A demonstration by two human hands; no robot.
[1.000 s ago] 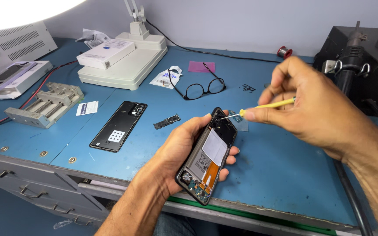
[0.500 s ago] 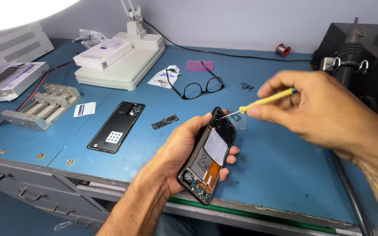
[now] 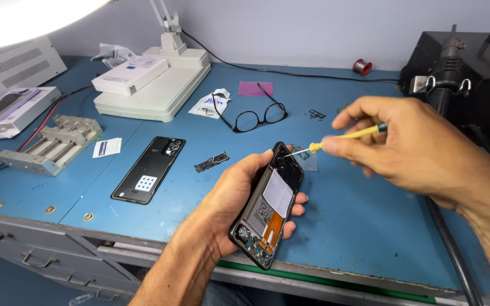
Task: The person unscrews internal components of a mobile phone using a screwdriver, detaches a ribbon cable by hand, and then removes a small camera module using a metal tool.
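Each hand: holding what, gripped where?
Left hand cradles the opened phone from beneath, fingers wrapping its edges. Right hand pinches the yellow screwdriver by its handle.

Opened phone (image 3: 269, 207): back cover off, black frame, internals facing up. White-grey battery panel in the middle, orange flex strip below it, small board parts at the lower end. Held tilted above the front edge of the blue desk (image 3: 370, 226), upper end pointing away.

Screwdriver (image 3: 344, 137): slim, yellow shaft, green rear end, thin metal tip. Nearly level, tip at the phone's upper right corner.
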